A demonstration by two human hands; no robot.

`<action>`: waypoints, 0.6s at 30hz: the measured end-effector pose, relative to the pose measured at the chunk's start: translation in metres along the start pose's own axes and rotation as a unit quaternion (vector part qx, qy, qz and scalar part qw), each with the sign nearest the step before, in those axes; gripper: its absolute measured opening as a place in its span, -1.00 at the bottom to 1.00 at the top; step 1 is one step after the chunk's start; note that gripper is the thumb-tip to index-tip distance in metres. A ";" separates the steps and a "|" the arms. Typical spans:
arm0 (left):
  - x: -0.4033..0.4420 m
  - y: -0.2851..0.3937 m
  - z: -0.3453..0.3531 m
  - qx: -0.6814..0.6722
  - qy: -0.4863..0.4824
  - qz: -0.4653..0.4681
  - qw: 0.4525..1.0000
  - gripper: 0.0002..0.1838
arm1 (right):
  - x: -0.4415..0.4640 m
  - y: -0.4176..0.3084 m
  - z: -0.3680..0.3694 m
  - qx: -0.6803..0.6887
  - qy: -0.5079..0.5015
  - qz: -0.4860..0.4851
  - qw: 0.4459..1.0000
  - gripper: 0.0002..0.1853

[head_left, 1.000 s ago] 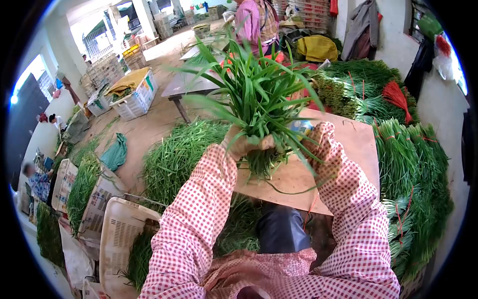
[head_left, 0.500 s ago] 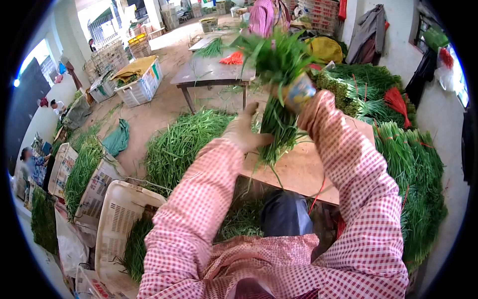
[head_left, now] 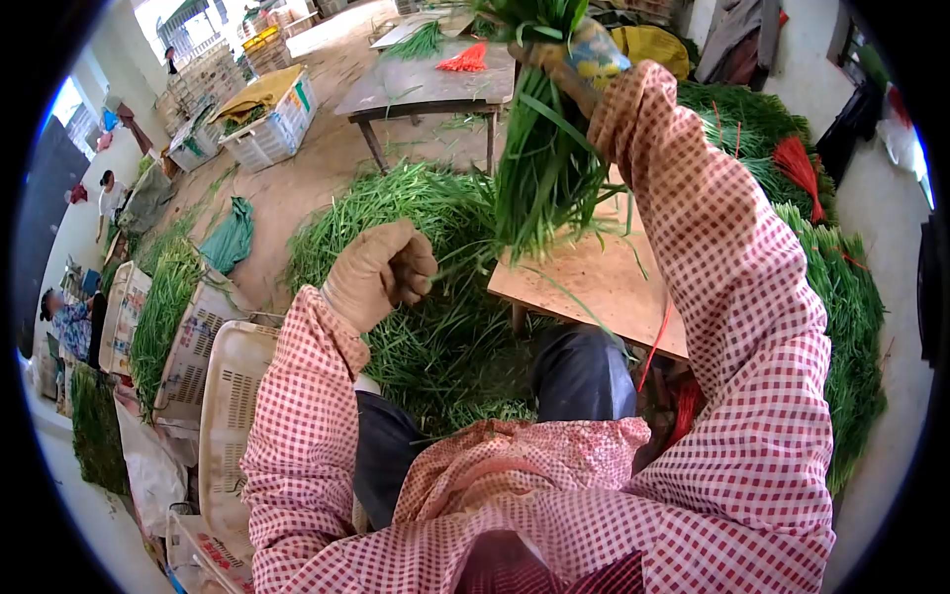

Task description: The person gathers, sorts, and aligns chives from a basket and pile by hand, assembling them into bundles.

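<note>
High in front of me, my right hand [head_left: 574, 67] in a glove with a patterned patch grips a bunch of garlic chives [head_left: 544, 168] round its middle. The long leaves hang down over the corner of the wooden board [head_left: 594, 297]. My left hand [head_left: 381, 275], in a tan glove, is apart from the bunch, to its lower left. Its fingers are curled in, and a thin green blade shows by the fingertips; what lies inside them is hidden. Below and behind this hand spreads a heap of loose green leaves [head_left: 396, 203].
A low dark table [head_left: 426, 84] ahead carries red ties [head_left: 463, 57] and some leaves. Bundled chives [head_left: 841, 346] are stacked on the right. Plastic crates [head_left: 233, 416] stand on the left, with a person [head_left: 69, 322] beyond them. A white crate [head_left: 267, 139] stands farther off.
My left hand has moved away from the bunch, down and left, and its fingers have curled. My right hand still holds the bunch, now higher in view with the leaves hanging down.
</note>
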State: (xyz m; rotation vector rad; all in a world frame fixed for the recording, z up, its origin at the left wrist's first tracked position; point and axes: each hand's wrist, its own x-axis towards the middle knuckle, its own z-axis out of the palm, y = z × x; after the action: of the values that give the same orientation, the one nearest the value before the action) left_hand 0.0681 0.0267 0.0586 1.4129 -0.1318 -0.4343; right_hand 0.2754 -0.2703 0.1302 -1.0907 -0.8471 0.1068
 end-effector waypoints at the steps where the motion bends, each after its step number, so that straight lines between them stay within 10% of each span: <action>1: -0.002 0.001 0.005 0.000 0.003 0.001 1.000 -0.51 | -0.009 -0.013 0.027 -0.137 0.041 -0.058 0.988 -0.76; 3: -0.006 0.003 0.020 -0.240 -0.170 -0.021 0.955 -0.38 | -0.028 -0.034 0.097 -0.508 0.103 -0.228 0.824 -0.76; 5: -0.011 0.005 0.056 -0.263 -0.181 -0.017 0.948 -0.41 | -0.040 -0.028 0.145 -0.591 0.140 -0.327 0.724 -0.75; 8: -0.009 -0.026 0.054 -0.390 -0.189 -0.003 0.901 -0.49 | -0.107 0.024 0.178 -0.233 0.001 -0.144 0.962 -0.72; 10: -0.017 -0.055 0.039 -0.459 -0.189 -0.018 0.868 -0.52 | -0.156 0.081 0.211 -0.527 -0.077 -0.322 0.783 -0.69; 14: -0.043 -0.115 0.027 -0.587 -0.165 -0.093 0.787 -0.51 | -0.219 0.129 0.254 -0.392 -0.070 -0.288 0.871 -0.78; 18: -0.059 -0.148 0.000 -0.424 -0.092 0.015 0.901 -0.42 | -0.225 0.112 0.269 -0.296 -0.151 -0.200 0.922 -0.73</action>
State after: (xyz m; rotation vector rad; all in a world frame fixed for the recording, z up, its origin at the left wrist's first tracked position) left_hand -0.0177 0.0347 -0.0753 0.5067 -0.0986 -0.5148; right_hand -0.0196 -0.1232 -0.0343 -1.4571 -1.4226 -0.3580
